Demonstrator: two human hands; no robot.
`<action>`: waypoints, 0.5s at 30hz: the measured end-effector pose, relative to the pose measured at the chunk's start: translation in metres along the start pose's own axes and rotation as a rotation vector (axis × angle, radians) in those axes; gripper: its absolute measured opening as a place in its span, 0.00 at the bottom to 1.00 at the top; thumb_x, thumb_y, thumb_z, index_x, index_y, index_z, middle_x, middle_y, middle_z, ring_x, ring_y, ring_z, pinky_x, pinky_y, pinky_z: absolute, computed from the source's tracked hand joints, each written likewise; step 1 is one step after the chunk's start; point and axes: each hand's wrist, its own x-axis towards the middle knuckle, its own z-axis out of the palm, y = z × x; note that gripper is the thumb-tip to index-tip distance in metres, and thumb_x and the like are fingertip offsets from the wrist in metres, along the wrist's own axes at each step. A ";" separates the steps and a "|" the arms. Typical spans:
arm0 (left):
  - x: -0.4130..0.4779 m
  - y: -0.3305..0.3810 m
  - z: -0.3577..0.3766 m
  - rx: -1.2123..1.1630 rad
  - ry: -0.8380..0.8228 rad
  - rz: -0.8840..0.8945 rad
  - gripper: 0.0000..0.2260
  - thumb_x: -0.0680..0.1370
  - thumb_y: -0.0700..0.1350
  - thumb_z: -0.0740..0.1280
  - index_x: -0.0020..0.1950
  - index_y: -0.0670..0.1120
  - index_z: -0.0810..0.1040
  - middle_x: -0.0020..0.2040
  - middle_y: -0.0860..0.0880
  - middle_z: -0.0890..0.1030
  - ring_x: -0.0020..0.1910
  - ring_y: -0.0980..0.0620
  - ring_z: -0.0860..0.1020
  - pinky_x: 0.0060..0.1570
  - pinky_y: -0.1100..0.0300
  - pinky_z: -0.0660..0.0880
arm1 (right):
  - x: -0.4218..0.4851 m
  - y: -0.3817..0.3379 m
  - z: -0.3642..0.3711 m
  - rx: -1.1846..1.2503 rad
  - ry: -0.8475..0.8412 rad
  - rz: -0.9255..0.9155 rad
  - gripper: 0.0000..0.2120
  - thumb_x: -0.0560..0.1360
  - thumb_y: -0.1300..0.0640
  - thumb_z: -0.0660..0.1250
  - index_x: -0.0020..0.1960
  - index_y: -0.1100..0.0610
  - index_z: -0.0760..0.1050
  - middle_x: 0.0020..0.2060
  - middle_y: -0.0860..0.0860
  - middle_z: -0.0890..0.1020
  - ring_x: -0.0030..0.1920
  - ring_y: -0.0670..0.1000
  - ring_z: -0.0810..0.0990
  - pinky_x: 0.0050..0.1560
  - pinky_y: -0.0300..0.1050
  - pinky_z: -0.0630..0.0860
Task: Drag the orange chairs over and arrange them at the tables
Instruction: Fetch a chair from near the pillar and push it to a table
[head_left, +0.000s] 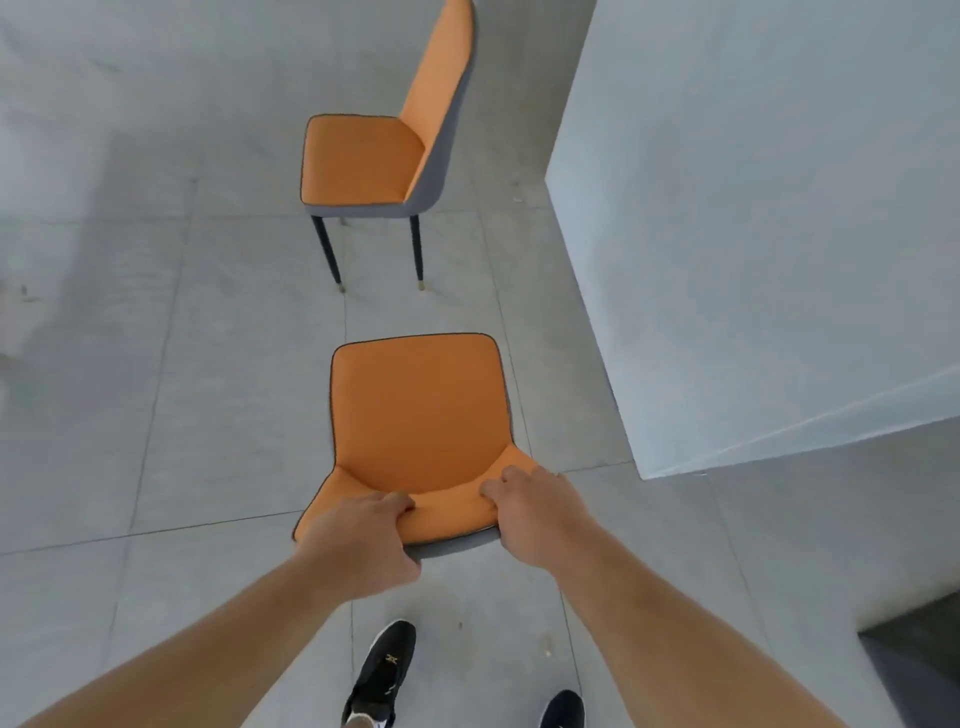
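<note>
An orange chair (418, 410) with a grey back shell stands right in front of me, its seat pointing away. My left hand (363, 535) grips the top edge of its backrest at the left. My right hand (532, 512) grips the same edge at the right, fingers curled over the front. A second orange chair (361, 158) stands farther ahead on dark legs with brass tips, its seat facing left and its backrest toward the wall. No table is in view.
A pale grey wall block (753, 234) juts in at the right, its corner close to the near chair. Grey floor tiles (156, 364) spread open to the left. My black shoes (387, 670) stand just behind the chair.
</note>
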 end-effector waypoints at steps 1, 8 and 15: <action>-0.003 0.000 -0.001 -0.019 -0.004 -0.032 0.28 0.64 0.59 0.65 0.66 0.63 0.74 0.55 0.62 0.78 0.52 0.55 0.76 0.43 0.58 0.74 | 0.003 0.006 -0.001 0.002 0.004 -0.051 0.13 0.77 0.58 0.62 0.61 0.52 0.74 0.49 0.53 0.76 0.45 0.60 0.76 0.47 0.56 0.78; 0.000 0.029 0.000 -0.151 0.072 -0.242 0.19 0.65 0.50 0.64 0.55 0.61 0.75 0.44 0.60 0.76 0.44 0.55 0.75 0.44 0.53 0.78 | 0.046 0.047 -0.027 -0.082 0.030 -0.284 0.15 0.79 0.56 0.63 0.65 0.49 0.73 0.55 0.51 0.76 0.51 0.58 0.78 0.51 0.54 0.78; 0.029 0.030 -0.004 -0.310 0.227 -0.349 0.17 0.66 0.49 0.64 0.54 0.60 0.76 0.42 0.58 0.76 0.43 0.56 0.73 0.40 0.54 0.79 | 0.118 0.062 -0.082 -0.237 0.037 -0.406 0.14 0.77 0.58 0.63 0.61 0.47 0.74 0.54 0.50 0.76 0.52 0.57 0.76 0.51 0.53 0.77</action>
